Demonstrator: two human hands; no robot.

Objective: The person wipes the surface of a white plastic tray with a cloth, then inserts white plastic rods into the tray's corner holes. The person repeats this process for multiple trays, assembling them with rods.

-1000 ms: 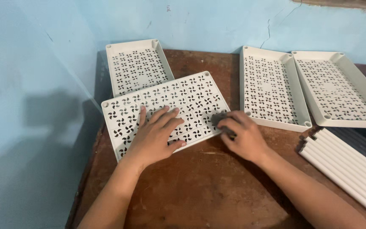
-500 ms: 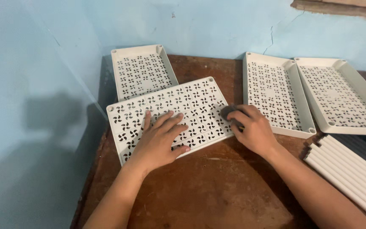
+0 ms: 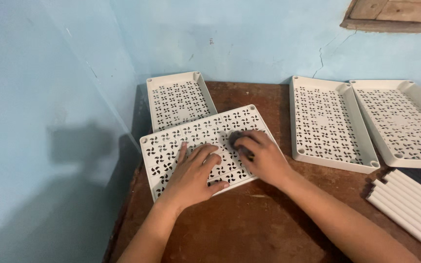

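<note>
A white perforated plastic tray (image 3: 171, 143) lies upside down near the front left of a brown wooden table (image 3: 249, 229). My left hand (image 3: 193, 173) rests flat on it with fingers spread, pressing it down. My right hand (image 3: 261, 156) is on the tray's right half, its fingers closed around a small dark object (image 3: 234, 138), maybe a cloth or sponge, held against the tray's surface.
Another perforated tray (image 3: 179, 97) lies behind at the back left corner. Two more trays (image 3: 330, 122) (image 3: 405, 119) sit side by side at the right. A bundle of white tubes (image 3: 410, 207) lies at the front right. Blue walls close the left and back.
My right hand with the dark object has slid left from the tray's right edge onto its surface. The left hand stays flat on the tray. The camera view shifted slightly.
</note>
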